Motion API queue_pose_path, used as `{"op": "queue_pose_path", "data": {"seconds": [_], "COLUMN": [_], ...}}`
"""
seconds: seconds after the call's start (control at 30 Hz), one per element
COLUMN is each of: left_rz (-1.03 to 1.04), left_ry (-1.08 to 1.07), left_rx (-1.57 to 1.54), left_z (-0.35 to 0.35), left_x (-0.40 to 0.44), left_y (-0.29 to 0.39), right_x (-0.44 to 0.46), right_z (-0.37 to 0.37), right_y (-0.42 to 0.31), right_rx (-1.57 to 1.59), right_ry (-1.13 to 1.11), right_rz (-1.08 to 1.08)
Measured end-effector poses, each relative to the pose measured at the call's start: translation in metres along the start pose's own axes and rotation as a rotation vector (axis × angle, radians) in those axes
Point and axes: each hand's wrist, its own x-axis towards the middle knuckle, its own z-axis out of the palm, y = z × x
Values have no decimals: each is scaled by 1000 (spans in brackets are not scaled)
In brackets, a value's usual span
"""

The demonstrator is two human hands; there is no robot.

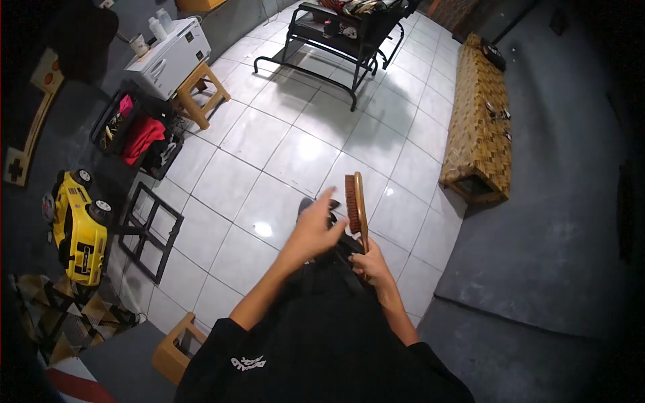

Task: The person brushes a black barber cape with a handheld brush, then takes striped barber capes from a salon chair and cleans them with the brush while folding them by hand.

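A wooden-handled brush (359, 203) with reddish-brown bristles stands upright in front of my body, its bristles facing left. My right hand (373, 264) is wrapped round the lower end of its handle. Just left of the bristles is my left hand (316, 228), open, with thumb and fingers apart. The left fingertips are slightly blurred, and I cannot tell whether the thumb touches the bristles. Below the hands, dark shapes near my feet are partly covered by my arms and black shirt.
A black metal-framed chair (322, 41) stands ahead on the tiled floor. At left are a white box (161, 67) on a wooden stool (207, 94), a yellow toy car (79, 232) and a black frame (144, 252). A woven box (470, 121) lines the right wall.
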Motion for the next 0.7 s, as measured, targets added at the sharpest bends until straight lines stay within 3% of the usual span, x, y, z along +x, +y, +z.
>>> {"op": "queue_pose_path", "data": {"seconds": [0.07, 0.1, 0.2, 0.23, 0.3, 0.33, 0.4, 0.43, 0.47, 0.53, 0.57, 0.67, 0.7], "left_rz": [100, 259, 188, 252, 375, 201, -155, -258, -233, -185, -266, -259, -319], "left_ry": [-148, -136, -516, -518, -525, -575, -665, -662, -648, -613, -543, -428, -346], "left_rx": [-103, -43, 90, 54, -19, -139, -377, -521, -541, -583, -590, -449, -429], "left_z": [24, 35, 47, 51, 54, 43, 10, 6, 8, 10, 13, 18, 16], "left_x": [3, -3, -16, -19, -25, -26, -27, -32, -34, -37, -41, -44, -44], "left_y": [1, 9, 29, 26, 14, 23, 49, 44, 33, 18, 14, -14, -9], "right_x": [2, 17, -2, -4, 4, 13, 21, 21, 21, 27, 30, -10, -7], "right_z": [13, -3, 33, 39, 13, -6, -30, -27, -24, -33, -36, -5, -2], "right_y": [-9, 9, -20, -28, -4, 9, 9, 7, 7, 14, 18, -31, -24], "right_rx": [222, 230, 707, 860, 734, 673, 1051, 1096, 1135, 1040, 990, 1028, 1042], "right_ry": [-108, -242, 202, 351, 158, 65, -238, -380, -522, -597, -635, -288, -417], "right_rz": [6, -21, 74, 105, -14, -71, 40, -49, -141, -234, -279, -127, -192]}}
